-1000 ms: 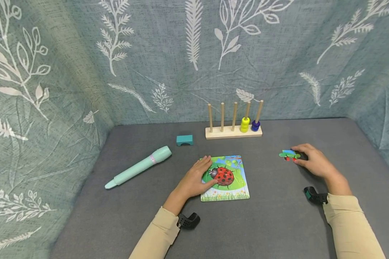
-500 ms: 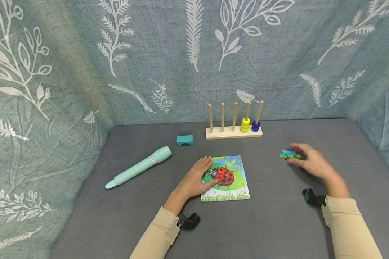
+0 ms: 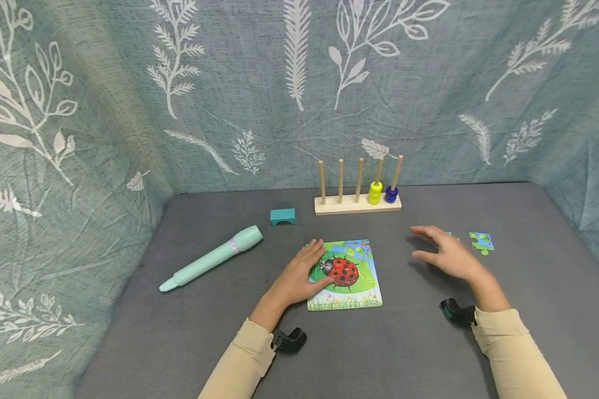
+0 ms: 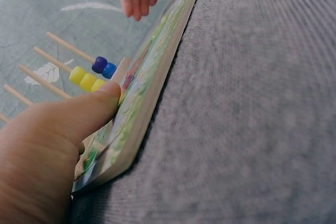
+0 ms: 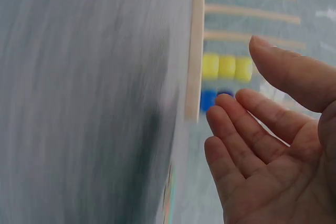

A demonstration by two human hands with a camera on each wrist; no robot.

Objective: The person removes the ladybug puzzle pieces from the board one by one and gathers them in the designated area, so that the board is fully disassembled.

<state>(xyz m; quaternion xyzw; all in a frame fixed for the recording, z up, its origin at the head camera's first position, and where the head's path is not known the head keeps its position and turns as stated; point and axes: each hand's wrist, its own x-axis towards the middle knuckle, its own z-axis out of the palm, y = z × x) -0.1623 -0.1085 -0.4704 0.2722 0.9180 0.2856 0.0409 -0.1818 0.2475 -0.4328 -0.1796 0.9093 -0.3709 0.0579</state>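
A square ladybug jigsaw puzzle [image 3: 359,293] lies flat on the grey cloth. My left hand [image 3: 297,280] rests across its left side, fingers spread toward the far edge and thumb on the picture. In the left wrist view, that thumb [image 4: 97,111] presses the puzzle's face near its edge. To the right, my right hand [image 3: 451,255] is over the table, thumb and fingers apart with nothing between them. Its bare palm [image 5: 278,182] shows in the right wrist view. Just beyond that hand lies a green and blue jigsaw piece [image 3: 481,242]; another is mostly hidden behind the hand.
A wooden peg rack [image 3: 341,206] with yellow beads [image 3: 375,193] and blue beads [image 3: 391,194] stands at the back. Left of it sits a teal arched block [image 3: 282,216]. A mint-green tapered stick [image 3: 212,257] lies at the left. A patterned curtain [image 3: 259,83] hangs behind the table.
My right hand has left the jigsaw pieces and moved left toward the puzzle, uncovering one piece on its right. My left hand has stayed on the puzzle.
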